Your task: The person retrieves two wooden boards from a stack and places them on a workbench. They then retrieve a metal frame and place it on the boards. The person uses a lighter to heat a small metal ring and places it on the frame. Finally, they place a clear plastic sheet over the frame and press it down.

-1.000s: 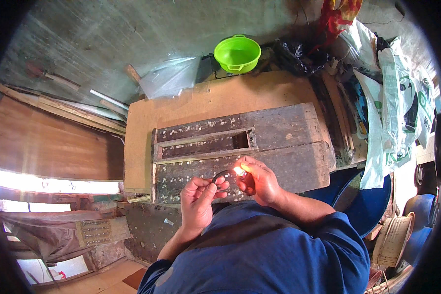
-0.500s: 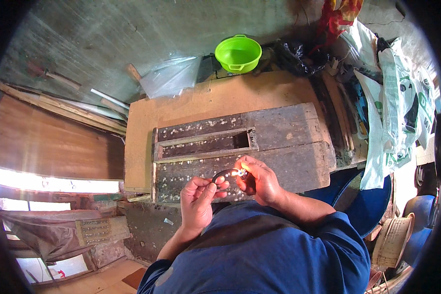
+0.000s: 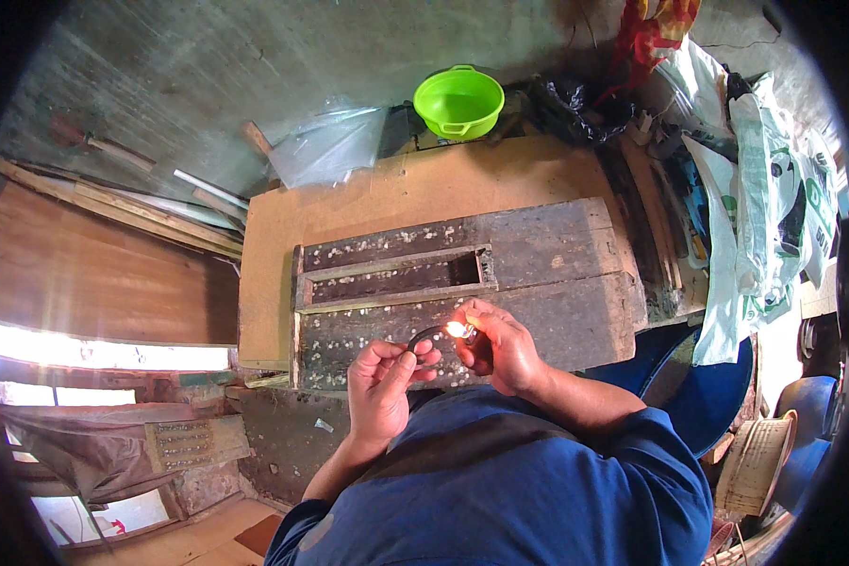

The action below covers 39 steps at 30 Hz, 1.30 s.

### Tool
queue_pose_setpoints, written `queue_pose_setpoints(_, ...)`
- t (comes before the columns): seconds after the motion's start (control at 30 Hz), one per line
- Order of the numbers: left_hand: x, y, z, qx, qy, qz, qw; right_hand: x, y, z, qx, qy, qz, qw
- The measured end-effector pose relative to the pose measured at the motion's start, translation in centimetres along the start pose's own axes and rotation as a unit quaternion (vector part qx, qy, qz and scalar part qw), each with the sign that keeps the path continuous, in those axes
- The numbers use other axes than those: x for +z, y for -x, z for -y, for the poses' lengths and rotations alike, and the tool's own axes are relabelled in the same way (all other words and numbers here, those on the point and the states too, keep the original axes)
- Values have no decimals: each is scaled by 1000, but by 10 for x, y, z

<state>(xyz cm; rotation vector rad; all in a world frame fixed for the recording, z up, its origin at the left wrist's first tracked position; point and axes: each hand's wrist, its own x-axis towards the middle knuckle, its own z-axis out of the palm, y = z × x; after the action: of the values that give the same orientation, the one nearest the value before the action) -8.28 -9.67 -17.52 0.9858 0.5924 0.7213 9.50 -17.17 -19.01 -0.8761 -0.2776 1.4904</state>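
Flaring brighter than half a second earlier, flame [image 3: 457, 329] from lighter [image 3: 471, 334] gripped in right hand [image 3: 502, 349] stood at end of dark curved strip [image 3: 425, 335] pinched by left hand [image 3: 383, 377] above counter [image 3: 566, 316], likely heating it harder.

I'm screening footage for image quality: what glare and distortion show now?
Head view, centre: the flame at the right hand glares nearly white; head view, left: the long bright opening is washed out; head view, rim: the brown wooden panel's lower edge bows, and the corners go black.
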Motion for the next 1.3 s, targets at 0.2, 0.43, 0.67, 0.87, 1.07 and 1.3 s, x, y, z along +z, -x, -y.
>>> queue_pose_setpoints(0.2, -1, -1, 1, -10, -6, -9, 1000, 1, -1, -1, -1, 1, -15, 1000)
queue_pose_setpoints(0.43, -3, -1, 3, -52, 16, -26, 998, -2, -1, -2, 3, 13, -37, 999)
queue_pose_setpoints(0.67, -6, -4, -6, -124, 106, -17, 986, -11, 1, -8, -39, 11, -57, 998)
queue_pose_setpoints(0.87, -7, -2, -9, -157, 182, -10, 971, -16, 3, -5, -59, 27, -20, 998)
queue_pose_setpoints(1.07, -5, -3, -10, -180, 235, 28, 955, -15, 0, -8, -66, 93, -10, 993)
queue_pose_setpoints(1.3, -3, -5, -5, -231, 258, 50, 937, -1, -10, 5, -106, 163, 21, 981)
